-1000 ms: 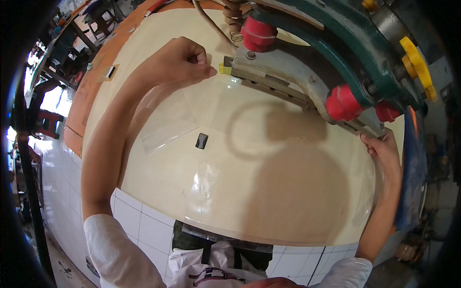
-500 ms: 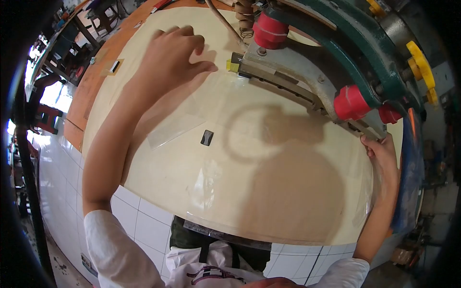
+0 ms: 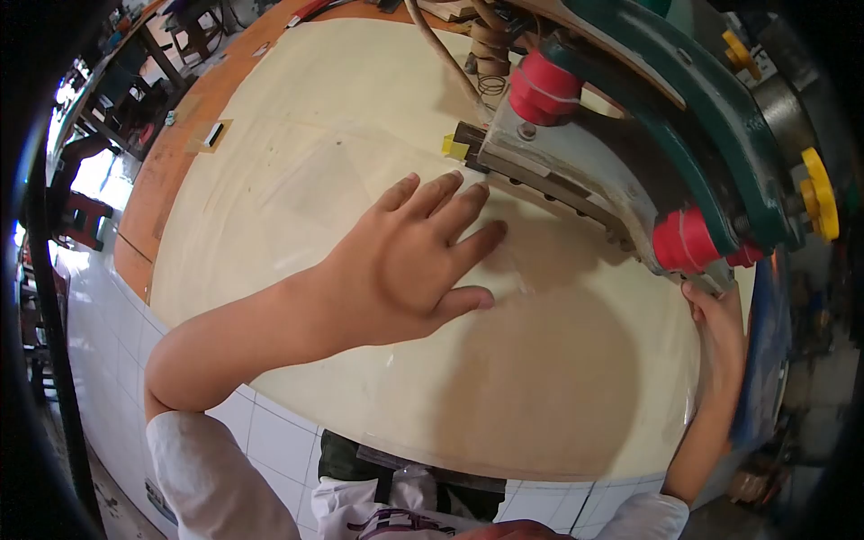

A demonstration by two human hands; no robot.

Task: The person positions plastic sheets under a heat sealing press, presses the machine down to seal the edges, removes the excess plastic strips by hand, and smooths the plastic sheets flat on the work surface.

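My left hand (image 3: pixel 418 261) is spread with its palm down over the middle of the cream-coloured table cover, left of the press bar. Its fingers hold nothing that I can see. A clear plastic sheet (image 3: pixel 328 184) lies faintly visible beyond the wrist. My right hand (image 3: pixel 717 315) has its thumb and fingers closed at the near right end of the metal bar (image 3: pixel 562 189). What they pinch is hard to make out. Above the bar stands a green-framed press (image 3: pixel 706 117) with red caps (image 3: pixel 546 87) and yellow knobs (image 3: pixel 819 193).
A small black-and-white piece (image 3: pixel 213 135) sits on the orange-brown tabletop (image 3: pixel 135 207) at the left. A coiled spring and cable (image 3: pixel 490 54) are behind the bar. Blue sheeting (image 3: pixel 765 351) hangs at the right edge. White floor tiles (image 3: pixel 279 423) show below.
My left hand has come down and toward me from near the bar's far end, its fingers now spread. The small dark piece on the cover is no longer visible. My right hand stays at the bar's end.
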